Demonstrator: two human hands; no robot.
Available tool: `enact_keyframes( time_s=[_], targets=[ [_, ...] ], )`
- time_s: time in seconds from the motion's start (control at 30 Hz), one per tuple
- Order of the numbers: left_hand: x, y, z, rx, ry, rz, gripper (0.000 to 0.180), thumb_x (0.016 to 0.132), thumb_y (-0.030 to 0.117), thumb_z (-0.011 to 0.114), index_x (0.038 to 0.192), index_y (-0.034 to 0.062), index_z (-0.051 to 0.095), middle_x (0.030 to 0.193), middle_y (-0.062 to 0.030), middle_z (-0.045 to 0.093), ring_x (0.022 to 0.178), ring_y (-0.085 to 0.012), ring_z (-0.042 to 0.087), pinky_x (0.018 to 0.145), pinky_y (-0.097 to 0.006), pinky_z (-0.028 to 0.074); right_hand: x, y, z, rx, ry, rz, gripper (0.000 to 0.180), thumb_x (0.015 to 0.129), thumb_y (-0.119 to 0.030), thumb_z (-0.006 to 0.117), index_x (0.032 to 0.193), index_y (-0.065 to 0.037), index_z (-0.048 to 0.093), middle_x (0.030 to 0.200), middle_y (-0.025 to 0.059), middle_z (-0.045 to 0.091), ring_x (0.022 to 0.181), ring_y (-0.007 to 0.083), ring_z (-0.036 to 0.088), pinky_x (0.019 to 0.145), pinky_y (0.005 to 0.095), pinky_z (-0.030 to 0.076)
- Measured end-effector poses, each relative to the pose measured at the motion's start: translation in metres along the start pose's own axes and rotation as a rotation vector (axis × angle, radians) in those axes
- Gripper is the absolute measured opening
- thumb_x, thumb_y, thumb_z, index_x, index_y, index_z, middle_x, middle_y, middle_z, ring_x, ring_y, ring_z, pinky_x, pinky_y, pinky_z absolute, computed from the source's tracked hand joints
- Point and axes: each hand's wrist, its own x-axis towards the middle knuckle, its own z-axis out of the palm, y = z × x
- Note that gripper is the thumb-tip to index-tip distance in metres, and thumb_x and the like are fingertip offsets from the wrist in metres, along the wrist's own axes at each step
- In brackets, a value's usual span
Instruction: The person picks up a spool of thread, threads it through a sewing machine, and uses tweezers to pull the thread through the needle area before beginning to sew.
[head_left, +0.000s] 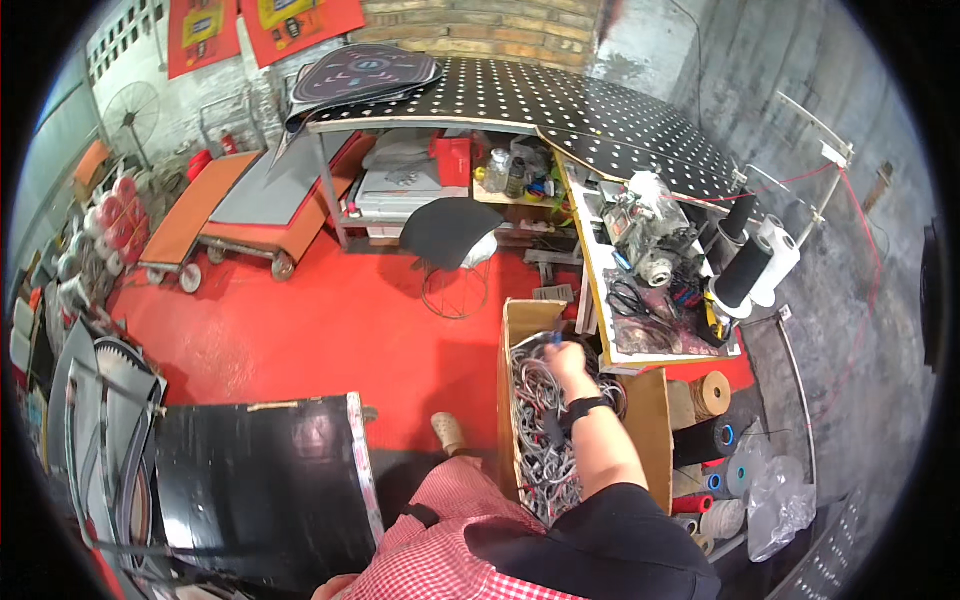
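Note:
My right hand (568,362), with a dark band at its wrist, reaches over an open cardboard box (655,425). Its fingers are closed round a small blue and dark thing (556,338), too small to make out. Tangled grey, white and reddish strips (545,470) fill the box just below this hand. At the lower edge, only a sliver of my left hand (335,588) shows beside my red checked clothing; its fingers are hidden.
A sewing machine (655,255), scissors (628,298) and thread cones (745,270) stand on the bench at right. Thread spools (712,395) sit below it. Ahead is a stool (450,230); at left are a black panel (265,490) and an orange cart (180,215).

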Motion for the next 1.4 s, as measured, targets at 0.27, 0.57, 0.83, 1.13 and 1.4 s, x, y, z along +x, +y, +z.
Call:
enact_keyframes(
  time_s=[0.27, 0.57, 0.83, 1.13, 1.4],
  targets=[
    [0.106, 0.157, -0.076, 0.032, 0.044, -0.243, 0.047, 0.084, 0.024, 0.06, 0.123, 0.0018, 0.047, 0.125, -0.0122, 0.05, 0.114, -0.0206, 0.047, 0.1, -0.032, 0.034, 0.201, 0.054, -0.085, -0.043, 0.397, 0.287, 0.029, 0.08, -0.025, 0.059, 0.089, 0.001, 0.066, 0.078, 0.0134, 0.067, 0.076, 0.0254, 0.066, 0.071, 0.0329, 0.049],
    [0.199, 0.163, -0.208, 0.116, 0.094, -0.079, 0.035, 0.086, 0.029, 0.058, 0.109, 0.0024, 0.059, 0.099, -0.0089, 0.063, 0.093, -0.018, 0.058, 0.083, -0.03, 0.045, 0.269, 0.047, -0.086, -0.509, 0.846, 1.017, 0.028, 0.083, -0.028, 0.047, 0.091, -0.006, 0.065, 0.09, 0.018, 0.061, 0.07, 0.0301, 0.063, 0.061, 0.0447, 0.051],
    [0.278, 0.122, -0.292, 0.381, 0.041, -0.267, 0.045, 0.081, 0.049, 0.051, 0.081, 0.0078, 0.068, 0.08, -0.0151, 0.064, 0.079, -0.0303, 0.06, 0.073, -0.04, 0.044, 0.274, -0.087, 0.023, -0.473, 0.43, 0.362, 0.025, 0.075, -0.016, 0.059, 0.098, -0.008, 0.065, 0.086, 0.0143, 0.066, 0.078, 0.0249, 0.063, 0.068, 0.0367, 0.049],
    [0.317, 0.142, -0.439, 0.337, 0.561, -0.167, 0.044, 0.079, 0.043, 0.05, 0.082, 0.003, 0.067, 0.082, -0.0199, 0.064, 0.08, -0.0349, 0.061, 0.072, -0.044, 0.046, 0.505, -0.458, 0.385, -0.204, -0.159, -0.424, 0.025, 0.077, -0.015, 0.058, 0.1, -0.006, 0.062, 0.088, 0.0137, 0.063, 0.08, 0.0243, 0.06, 0.069, 0.0362, 0.047],
    [0.244, 0.119, -0.503, -0.271, 1.05, -0.389, 0.038, 0.076, 0.037, 0.054, 0.084, 0.0017, 0.065, 0.08, -0.0175, 0.064, 0.079, -0.032, 0.062, 0.07, -0.042, 0.047, 0.393, -0.799, 0.759, -0.143, -0.79, -0.931, 0.024, 0.079, -0.014, 0.056, 0.101, -0.003, 0.059, 0.091, 0.0132, 0.06, 0.082, 0.0239, 0.057, 0.07, 0.0358, 0.046]
  ],
)
